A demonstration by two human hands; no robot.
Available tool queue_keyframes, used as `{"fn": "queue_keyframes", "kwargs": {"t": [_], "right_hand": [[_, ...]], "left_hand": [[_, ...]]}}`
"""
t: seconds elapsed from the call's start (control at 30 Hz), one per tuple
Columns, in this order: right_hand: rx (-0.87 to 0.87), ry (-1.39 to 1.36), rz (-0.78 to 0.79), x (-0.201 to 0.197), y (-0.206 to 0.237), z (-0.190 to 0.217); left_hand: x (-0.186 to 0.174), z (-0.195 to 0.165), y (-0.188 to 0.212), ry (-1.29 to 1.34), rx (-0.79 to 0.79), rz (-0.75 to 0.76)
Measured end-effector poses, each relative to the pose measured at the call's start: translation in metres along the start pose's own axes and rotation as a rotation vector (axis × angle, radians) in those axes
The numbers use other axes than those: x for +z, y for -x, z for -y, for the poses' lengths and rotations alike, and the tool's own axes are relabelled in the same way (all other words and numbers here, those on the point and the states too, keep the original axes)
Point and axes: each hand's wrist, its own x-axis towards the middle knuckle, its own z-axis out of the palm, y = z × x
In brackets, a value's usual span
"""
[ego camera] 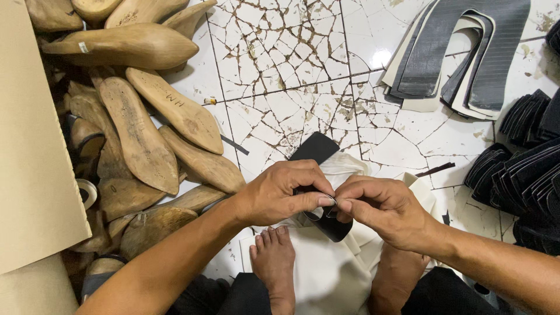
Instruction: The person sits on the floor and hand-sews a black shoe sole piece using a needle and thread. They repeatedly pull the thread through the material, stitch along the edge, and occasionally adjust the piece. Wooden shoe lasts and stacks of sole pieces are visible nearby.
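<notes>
Here, two hands, left (280, 195) and right (382, 204), both pinched shut on one black leather piece (318, 149); wooden lasts (140, 134) uncountable.

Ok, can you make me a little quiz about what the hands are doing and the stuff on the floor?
1. True or false: both hands pinch the same black piece.
2. What lies heaped beside the left hand? A) wooden shoe forms B) glass bottles C) metal cans
3. Fill in: under the right hand lies a ___ sheet.

Key
1. True.
2. A, the wooden shoe forms.
3. White; the white sheet also lies under a bare foot.
</notes>
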Motion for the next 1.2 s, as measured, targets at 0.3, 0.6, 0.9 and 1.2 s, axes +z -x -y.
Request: {"fn": "queue_keyframes", "kwargs": {"t": [0.3,0.6,0.9,1.2], "right_hand": [[0.014,0.024,0.007,-0.0012,-0.0009,0.0007],[0.045,-0.015,-0.004,-0.0018,0.0000,0.0021],[0.045,0.002,-0.012,-0.0021,-0.0003,-0.0003],[0.033,0.017,-0.005,-0.0028,-0.0003,0.0017]], "left_hand": [[-0.0013,-0.0028,-0.0003,-0.007,-0.052,0.005],[-0.0008,-0.0064,-0.0037,-0.036,-0.081,-0.007],[-0.0008,-0.0075,-0.0048,-0.028,-0.087,-0.006],[-0.0014,-0.0092,-0.0053,0.006,-0.147,-0.009]]}}
